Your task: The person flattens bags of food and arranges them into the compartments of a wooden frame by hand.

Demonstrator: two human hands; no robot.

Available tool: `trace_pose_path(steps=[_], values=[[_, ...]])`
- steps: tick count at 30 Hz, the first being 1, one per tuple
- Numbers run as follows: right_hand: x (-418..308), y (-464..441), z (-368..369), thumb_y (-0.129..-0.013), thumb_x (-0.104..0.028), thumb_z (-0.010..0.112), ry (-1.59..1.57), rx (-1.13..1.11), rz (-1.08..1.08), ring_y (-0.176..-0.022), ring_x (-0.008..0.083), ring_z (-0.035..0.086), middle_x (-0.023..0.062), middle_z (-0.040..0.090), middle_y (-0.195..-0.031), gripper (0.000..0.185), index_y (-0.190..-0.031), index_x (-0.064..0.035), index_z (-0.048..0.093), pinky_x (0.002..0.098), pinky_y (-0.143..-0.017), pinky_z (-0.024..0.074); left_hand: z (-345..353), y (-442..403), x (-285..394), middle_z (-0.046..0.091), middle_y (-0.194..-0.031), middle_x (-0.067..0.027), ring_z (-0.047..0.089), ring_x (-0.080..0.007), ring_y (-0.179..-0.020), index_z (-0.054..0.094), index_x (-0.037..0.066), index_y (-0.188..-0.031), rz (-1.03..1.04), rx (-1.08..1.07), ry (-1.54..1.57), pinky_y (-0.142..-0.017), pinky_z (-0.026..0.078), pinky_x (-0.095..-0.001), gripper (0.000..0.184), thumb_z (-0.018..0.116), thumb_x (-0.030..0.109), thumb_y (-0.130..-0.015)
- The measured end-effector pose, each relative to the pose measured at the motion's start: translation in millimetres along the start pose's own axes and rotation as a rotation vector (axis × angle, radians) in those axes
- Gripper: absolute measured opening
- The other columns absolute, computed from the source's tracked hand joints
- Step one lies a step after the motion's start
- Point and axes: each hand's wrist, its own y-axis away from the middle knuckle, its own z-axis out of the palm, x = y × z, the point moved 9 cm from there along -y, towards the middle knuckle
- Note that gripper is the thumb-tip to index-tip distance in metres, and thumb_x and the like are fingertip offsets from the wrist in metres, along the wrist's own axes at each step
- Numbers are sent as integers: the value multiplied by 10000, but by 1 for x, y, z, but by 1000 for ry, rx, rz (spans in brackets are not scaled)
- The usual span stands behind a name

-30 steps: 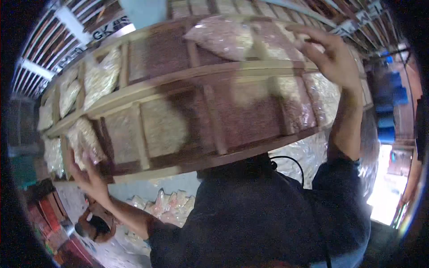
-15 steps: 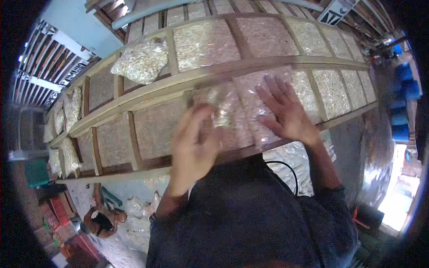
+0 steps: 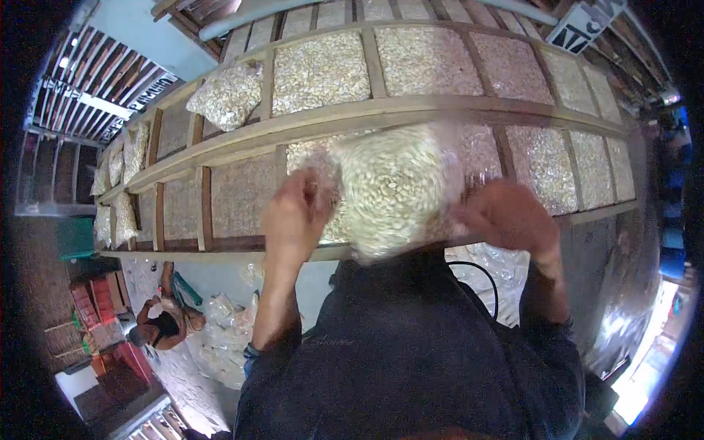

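A clear plastic bag of pale kernels [image 3: 392, 187] is tilted up in front of my chest, over the near row of the wooden rack [image 3: 242, 152]. Motion smears its contents. My left hand [image 3: 293, 220] has its fingers curled at the bag's left side. On the opposite side, my right hand [image 3: 513, 216] is closed at the edge, its fingertips blurred. Behind the raised bag, another kernel bag [image 3: 312, 150] lies partly hidden in the rack.
Similar bags [image 3: 543, 165] fill slots to the right, and more [image 3: 319, 73] lie in the row beyond. A loosely set bag [image 3: 227, 95] overlaps a divider. Below left, a person [image 3: 165, 323] is beside piled plastic bags [image 3: 227, 337]. Blue containers [image 3: 671, 213] stand far right.
My hands lay over bags in the near row, the right one spread flat. Now both are closed at the sides of one bag, which is raised and tilted. My view has shifted slightly.
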Motion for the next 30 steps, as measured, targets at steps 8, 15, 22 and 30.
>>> trace_pose_path(steps=[8,15,22,30], values=[[-81,-19,-16,-874,-248,716,123,942,-529,-1360,411,480,183,550,-1435,437,-1255,-51,630,546,-1106,380,26,26,20,705,-1024,-243,704,-400,-967,584,5,-1229,-117,-444,429,-835,543,-434,367,718,208,-955],[-3,-40,-11,-891,-150,638,175,844,-502,-1328,434,501,232,549,-1422,524,-1394,-23,561,510,-1119,397,23,0,65,408,-1492,-334,429,-517,-1361,348,40,-1543,534,-18,241,-1150,371,-544,686,665,176,-950],[41,-70,-57,-850,-46,607,15,877,-383,-1015,450,612,241,652,-1125,336,-1171,-75,700,502,-897,506,30,-76,38,563,-1347,-214,522,-417,-1291,579,26,-1254,520,-123,128,-1047,474,-462,373,607,-11,-883],[39,-75,-65,-839,-82,643,-1,882,-477,-870,400,675,181,697,-895,148,-964,-40,711,477,-855,551,25,-90,31,663,-1180,-194,651,-369,-1146,657,32,-1007,537,-114,511,-942,530,-424,152,665,-18,-863]])
